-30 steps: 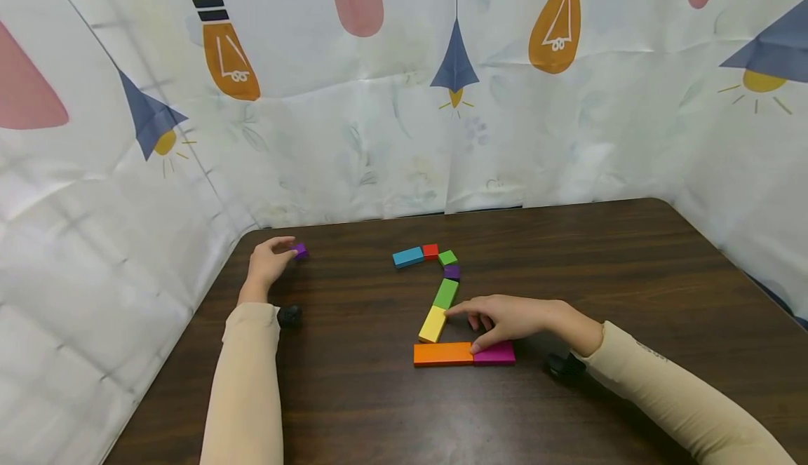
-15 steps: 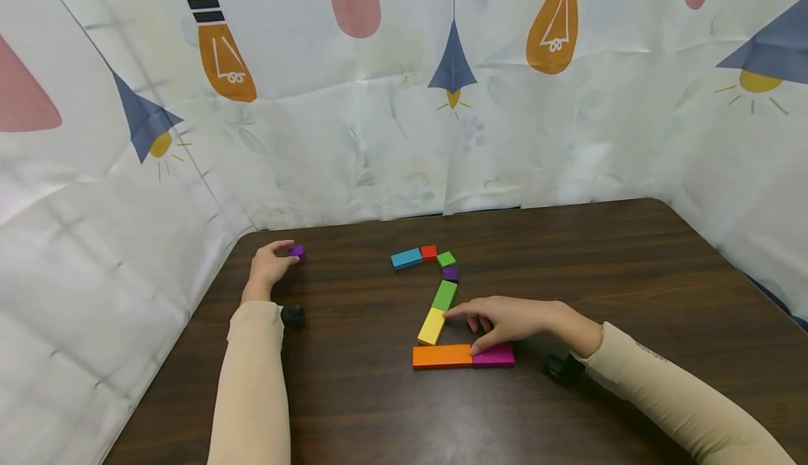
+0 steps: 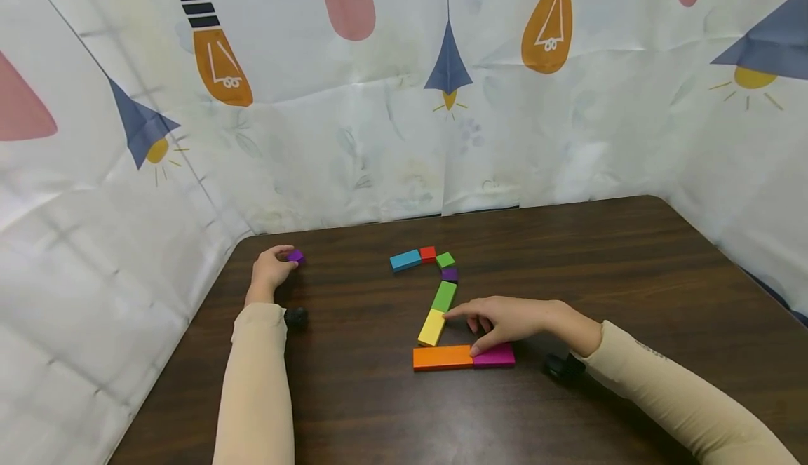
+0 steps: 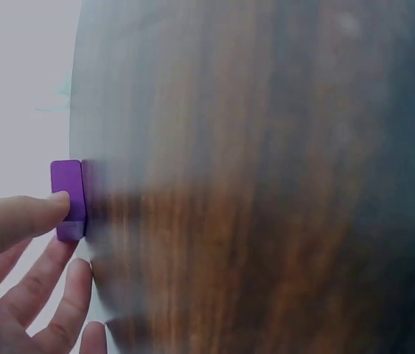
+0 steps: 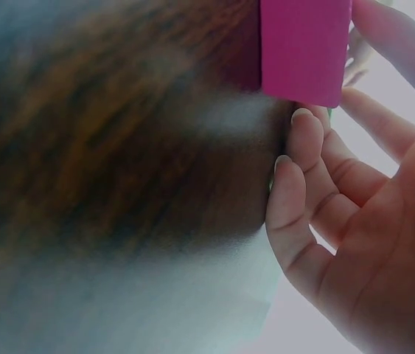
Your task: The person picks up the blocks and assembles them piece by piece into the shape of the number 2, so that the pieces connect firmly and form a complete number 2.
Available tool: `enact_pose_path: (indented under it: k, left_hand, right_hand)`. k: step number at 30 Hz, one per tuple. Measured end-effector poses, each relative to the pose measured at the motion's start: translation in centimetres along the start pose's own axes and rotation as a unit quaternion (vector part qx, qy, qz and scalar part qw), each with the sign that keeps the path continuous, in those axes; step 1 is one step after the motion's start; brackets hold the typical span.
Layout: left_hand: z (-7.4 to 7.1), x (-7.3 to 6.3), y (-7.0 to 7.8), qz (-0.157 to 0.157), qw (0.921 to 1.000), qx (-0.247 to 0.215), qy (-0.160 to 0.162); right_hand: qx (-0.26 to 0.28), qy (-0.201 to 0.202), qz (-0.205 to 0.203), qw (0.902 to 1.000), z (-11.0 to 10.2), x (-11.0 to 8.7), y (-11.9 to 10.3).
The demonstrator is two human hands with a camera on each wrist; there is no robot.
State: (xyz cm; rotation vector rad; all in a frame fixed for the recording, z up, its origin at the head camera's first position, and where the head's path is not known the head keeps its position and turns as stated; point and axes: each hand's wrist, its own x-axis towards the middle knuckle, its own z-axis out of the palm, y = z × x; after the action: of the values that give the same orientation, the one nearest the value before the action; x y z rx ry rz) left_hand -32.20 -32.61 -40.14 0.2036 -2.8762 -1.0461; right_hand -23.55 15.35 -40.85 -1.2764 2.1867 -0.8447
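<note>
At the table's far left, my left hand (image 3: pixel 271 269) pinches a small purple block (image 3: pixel 295 256). In the left wrist view, the thumb presses the face of that purple block (image 4: pixel 68 193), with a finger behind it. My right hand (image 3: pixel 505 316) rests over a bent row of coloured blocks. Its index fingertip touches the yellow block (image 3: pixel 431 328) near the green block (image 3: pixel 445 297). The thumb lies where the orange block (image 3: pixel 442 358) meets the magenta block (image 3: pixel 497 357). In the right wrist view, the other fingers curve loosely beside the magenta block (image 5: pixel 303 51).
Farther up the row lie a dark purple block (image 3: pixel 449 274), a small green block (image 3: pixel 445 259), a red block (image 3: pixel 428 254) and a blue block (image 3: pixel 405 261). A patterned white curtain (image 3: pixel 391 142) stands behind the brown table (image 3: pixel 600 261).
The left thumb has come round to the near side of the purple block, which has shifted slightly left. The right hand stays put. The head view has drifted a little.
</note>
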Motion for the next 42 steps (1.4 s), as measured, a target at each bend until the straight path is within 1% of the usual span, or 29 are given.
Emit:
enact_pose_path:
  k: [2,4,6,9,11,13,15,20,21,24,28,31,32,33,35,36,39,40,42]
  left_hand:
    - [0.0,0.0,-0.1,-0.001,1.0,0.001,0.002]
    - [0.0,0.0,-0.1,-0.003,1.0,0.0,0.005]
    - [0.1,0.0,-0.2,-0.008,0.9999,-0.001,0.009]
    - [0.1,-0.1,-0.3,-0.015,0.9998,0.002,0.013]
    - [0.1,-0.2,-0.3,-0.017,0.9997,0.007,0.015]
    - [0.0,-0.3,-0.3,-0.014,0.9997,0.011,0.017]
    - [-0.1,-0.4,-0.3,-0.011,0.9997,0.014,0.019]
    - [-0.4,-0.6,-0.4,-0.01,0.9999,0.007,0.013]
    - [-0.5,-0.6,-0.3,-0.009,0.9999,0.007,0.012]
    - [-0.8,-0.7,-0.1,-0.001,0.9999,0.004,0.01]
    - [-1.1,-0.7,0.5,0.018,0.9997,0.001,0.017]
    - [-1.2,-0.7,0.9,0.025,0.9995,-0.003,0.021]
    - [-1.2,-0.7,1.1,0.027,0.9994,-0.003,0.021]
    - [-1.3,-0.8,1.2,0.029,0.9993,-0.004,0.022]
    - [-1.2,-0.8,1.7,0.035,0.9992,-0.003,0.019]
    - [-1.2,-0.9,1.9,0.039,0.9991,-0.002,0.016]
    - [-1.1,-1.1,2.6,0.047,0.9989,0.0,0.005]
    - [-1.1,-1.2,2.8,0.05,0.9987,0.002,0.002]
    - [-0.9,-1.3,3.1,0.056,0.9984,0.002,-0.002]
  right_hand:
    - [-0.001,0.0,0.006,1.0,0.0,0.0,-0.1]
    - [0.017,-0.003,0.024,0.9995,-0.3,0.0,-1.1]
    - [-0.002,-0.001,0.009,1.0,0.0,0.1,0.1]
    - [-0.005,-0.004,-0.004,1.0,0.1,0.3,0.5]
    - [-0.02,0.0,-0.018,0.9996,0.5,0.4,1.8]
    - [-0.006,-0.002,-0.011,0.9999,0.4,0.4,1.5]
    - [-0.001,0.0,-0.008,1.0,0.5,0.3,1.9]
    - [0.002,0.0,0.002,1.0,0.7,0.4,2.3]
    - [-0.004,0.001,0.0,1.0,0.8,0.5,2.5]
    - [-0.006,0.001,0.007,1.0,0.7,0.4,1.9]
    - [0.014,-0.003,0.04,0.9991,-0.1,0.1,-1.0]
    - [0.008,-0.005,0.037,0.9993,-0.2,0.0,-1.1]
    - [0.006,-0.006,0.032,0.9994,-0.2,0.0,-0.9]
    - [-0.004,-0.005,0.02,0.9998,0.1,0.1,0.0]
    - [-0.004,-0.006,0.01,0.9999,0.4,0.3,1.6]
    - [0.001,-0.005,0.017,0.9999,0.6,0.5,2.5]
    - [-0.001,-0.005,0.017,0.9998,1.3,1.0,5.6]
    - [0.007,-0.006,0.024,0.9997,1.3,1.1,5.9]
    - [0.002,-0.005,0.029,0.9996,1.5,1.3,7.0]
